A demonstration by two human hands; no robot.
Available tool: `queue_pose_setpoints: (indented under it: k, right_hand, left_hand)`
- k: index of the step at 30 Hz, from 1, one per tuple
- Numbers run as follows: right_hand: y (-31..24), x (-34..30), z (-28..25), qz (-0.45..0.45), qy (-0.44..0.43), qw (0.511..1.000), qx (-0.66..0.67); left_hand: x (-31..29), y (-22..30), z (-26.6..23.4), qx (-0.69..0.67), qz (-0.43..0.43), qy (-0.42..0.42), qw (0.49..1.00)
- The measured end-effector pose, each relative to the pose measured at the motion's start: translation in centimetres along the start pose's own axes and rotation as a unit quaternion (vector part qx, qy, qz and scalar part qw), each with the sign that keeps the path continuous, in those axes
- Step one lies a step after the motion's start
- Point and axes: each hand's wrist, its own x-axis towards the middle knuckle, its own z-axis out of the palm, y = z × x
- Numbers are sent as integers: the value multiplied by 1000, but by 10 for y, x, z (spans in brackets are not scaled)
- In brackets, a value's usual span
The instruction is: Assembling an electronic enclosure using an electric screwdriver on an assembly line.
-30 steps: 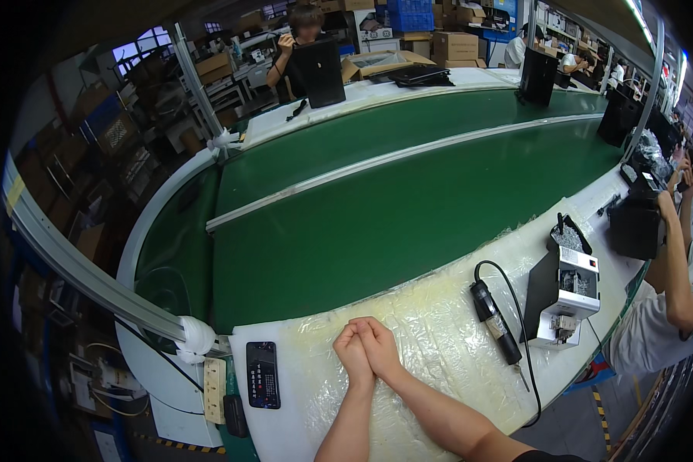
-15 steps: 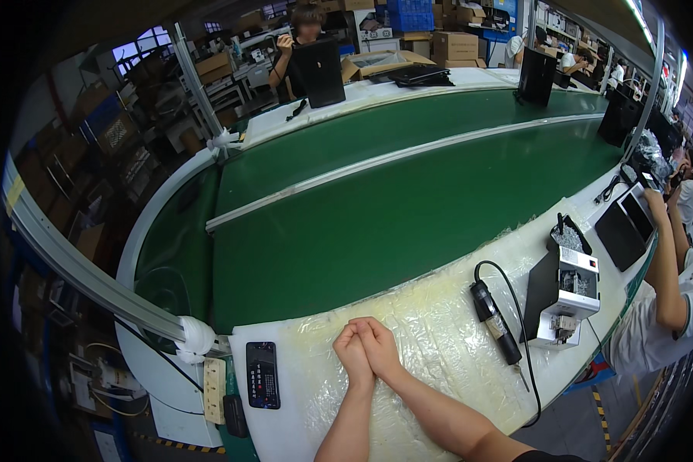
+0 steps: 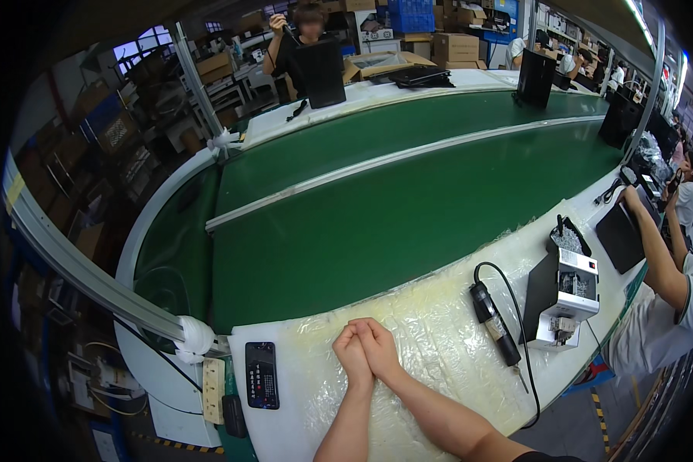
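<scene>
My left hand point(image 3: 351, 360) and my right hand point(image 3: 379, 353) are clasped together over the plastic-covered white worktop point(image 3: 431, 327), fingers curled in and closed. Nothing shows in either one. Left of them lies a phone point(image 3: 262, 375) with a dark lit screen. On their right, a black electric screwdriver point(image 3: 495, 323) rests at a slant, its bit toward me and its cable looping past it. Beyond that stands a black-and-silver screw feeder point(image 3: 564, 300), with a black tray of small screws point(image 3: 570, 237) behind it. My hands touch none of these.
A green conveyor belt point(image 3: 377, 231) with a metal divider rail point(image 3: 408, 158) runs beyond the worktop. At left are a power strip point(image 3: 214, 390) and a metal post point(image 3: 92, 266). On the right, a co-worker's arm point(image 3: 662, 250) reaches over a dark flat panel point(image 3: 621, 237). Another person stands across the belt.
My hands have stayed clasped in place. At right, the co-worker's arm has shifted farther along the worktop. Across the belt, the other person's hand has risen, holding something dark and thin.
</scene>
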Motion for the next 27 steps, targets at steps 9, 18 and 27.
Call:
queue_pose_setpoints:
  k: [9, 18, 27]
  right_hand:
    - [2, 0, 0, -7, 2, 1000, -2]
    - [5, 1, 1, -6, 1, 1000, 0]
    - [2, 0, 1, -1, 0, 1000, 5]
  left_hand:
    - [-1, 1, 1, -14, -6, 2, 1000]
    - [-1, 1, 0, -11, -13, 1, 1000]
    - [-1, 3, 0, -2, -15, 1, 1000]
